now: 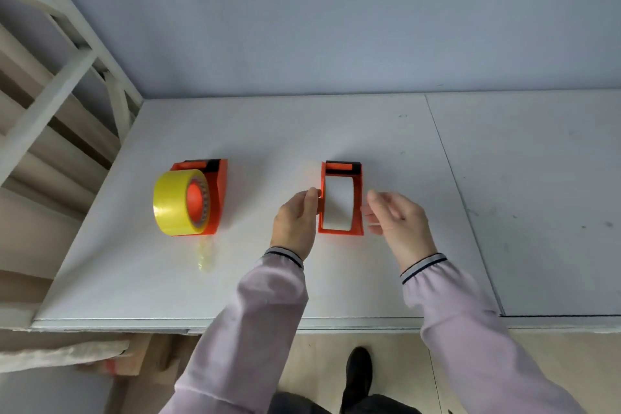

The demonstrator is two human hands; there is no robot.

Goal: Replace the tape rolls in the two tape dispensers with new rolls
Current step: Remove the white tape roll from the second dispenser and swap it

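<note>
Two orange tape dispensers stand on the white table (336, 279). The left dispenser (220, 198) lies on its side and carries a yellow tape roll (173, 203) on its orange hub. The right dispenser (359, 198) stands upright with a white roll (337, 203) inside its frame. My left hand (295, 220) is at that dispenser's left wall, fingertips touching or nearly touching it. My right hand (398, 222) hovers just right of it, fingers apart, holding nothing.
A loose strip of yellow tape (205, 254) lies on the table in front of the left dispenser. White metal shelving (67, 87) stands at the left. A seam (467, 212) divides the table from a second panel at the right. The wall runs behind.
</note>
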